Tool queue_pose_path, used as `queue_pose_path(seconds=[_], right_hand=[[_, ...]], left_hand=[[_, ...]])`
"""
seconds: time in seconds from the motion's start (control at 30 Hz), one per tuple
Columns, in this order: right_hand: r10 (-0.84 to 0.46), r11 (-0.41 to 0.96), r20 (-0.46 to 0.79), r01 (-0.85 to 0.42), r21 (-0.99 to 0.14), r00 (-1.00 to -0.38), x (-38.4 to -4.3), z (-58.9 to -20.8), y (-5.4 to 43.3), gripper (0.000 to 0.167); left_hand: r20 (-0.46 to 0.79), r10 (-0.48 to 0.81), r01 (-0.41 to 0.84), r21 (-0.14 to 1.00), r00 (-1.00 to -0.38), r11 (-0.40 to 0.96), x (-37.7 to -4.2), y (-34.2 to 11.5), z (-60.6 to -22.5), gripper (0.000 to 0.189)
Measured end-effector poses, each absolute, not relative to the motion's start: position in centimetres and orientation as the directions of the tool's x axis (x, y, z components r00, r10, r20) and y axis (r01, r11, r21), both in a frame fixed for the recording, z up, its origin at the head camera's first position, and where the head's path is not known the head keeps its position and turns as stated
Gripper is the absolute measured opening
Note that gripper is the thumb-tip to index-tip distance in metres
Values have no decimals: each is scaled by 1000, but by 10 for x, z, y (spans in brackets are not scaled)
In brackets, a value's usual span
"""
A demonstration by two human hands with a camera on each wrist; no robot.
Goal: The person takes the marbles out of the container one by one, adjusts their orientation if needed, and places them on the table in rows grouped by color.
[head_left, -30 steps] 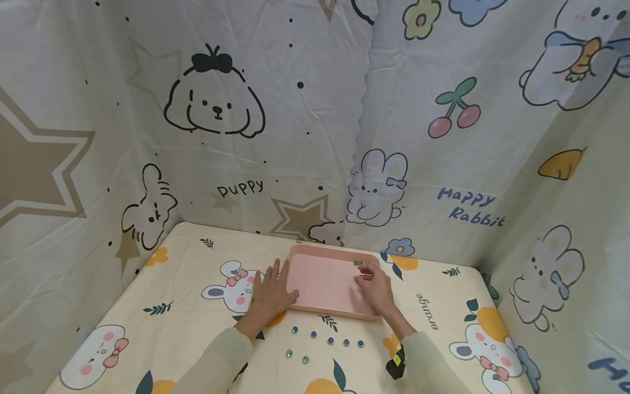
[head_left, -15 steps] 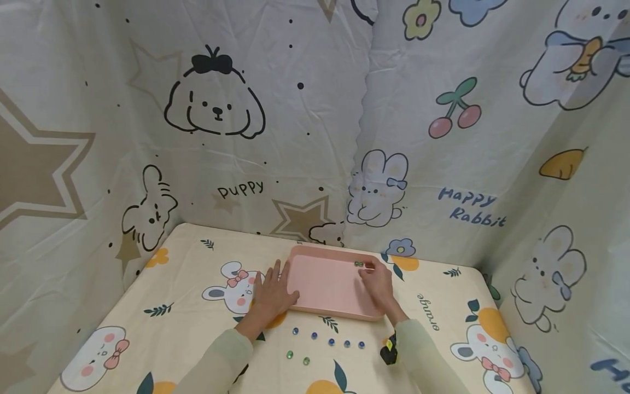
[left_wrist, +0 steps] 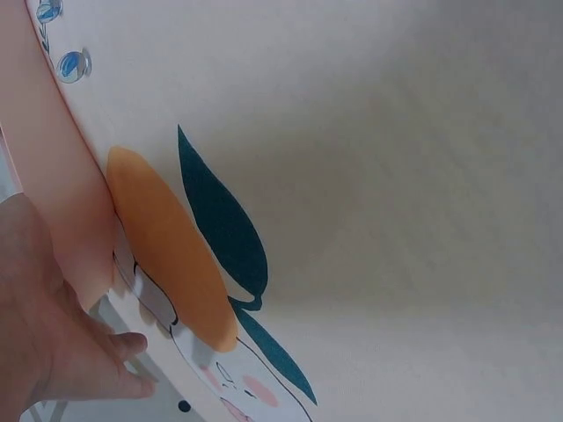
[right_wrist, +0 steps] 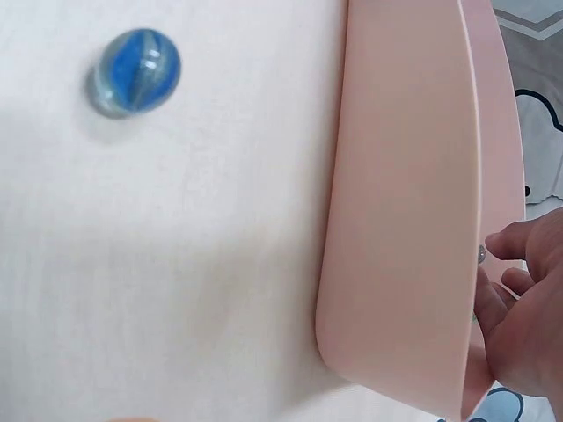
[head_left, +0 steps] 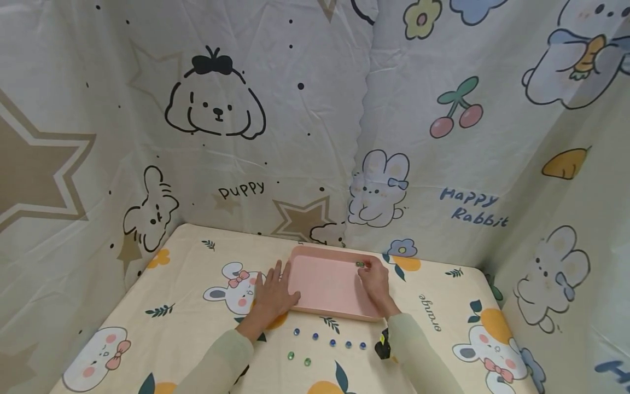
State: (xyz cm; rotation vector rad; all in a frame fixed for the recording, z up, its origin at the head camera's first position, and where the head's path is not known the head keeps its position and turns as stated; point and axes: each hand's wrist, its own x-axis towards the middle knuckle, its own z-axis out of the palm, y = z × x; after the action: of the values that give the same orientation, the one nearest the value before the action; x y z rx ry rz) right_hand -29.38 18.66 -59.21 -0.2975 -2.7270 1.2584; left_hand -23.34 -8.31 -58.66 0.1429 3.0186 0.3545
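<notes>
A shallow pink tray lies at the back of the table. My left hand rests spread against its left side, the thumb over the near corner. My right hand reaches into the tray's far right corner, its fingers bent. Small green glass marbles sit by the far wall at its fingertips. In the right wrist view a marble shows between thumb and fingers; the tray rim partly hides it, so I cannot tell whether it is pinched.
In front of the tray several blue marbles form a loose row. Two green marbles lie nearer to me. A black object with a yellow mark is at the right sleeve. Printed curtains enclose the table.
My right hand has shifted slightly, closer to the green marbles in the far right corner, and the right sleeve moved left. The left hand stays against the tray.
</notes>
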Motion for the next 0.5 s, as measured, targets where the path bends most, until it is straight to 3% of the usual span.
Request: queue_pose_path(seconds=[0.5], right_hand=[[262,679,37,157,-717,-964,-304,-598,179,29]], left_hand=[[-77,101,82,221,-992,972,-232,-82,-586,86]])
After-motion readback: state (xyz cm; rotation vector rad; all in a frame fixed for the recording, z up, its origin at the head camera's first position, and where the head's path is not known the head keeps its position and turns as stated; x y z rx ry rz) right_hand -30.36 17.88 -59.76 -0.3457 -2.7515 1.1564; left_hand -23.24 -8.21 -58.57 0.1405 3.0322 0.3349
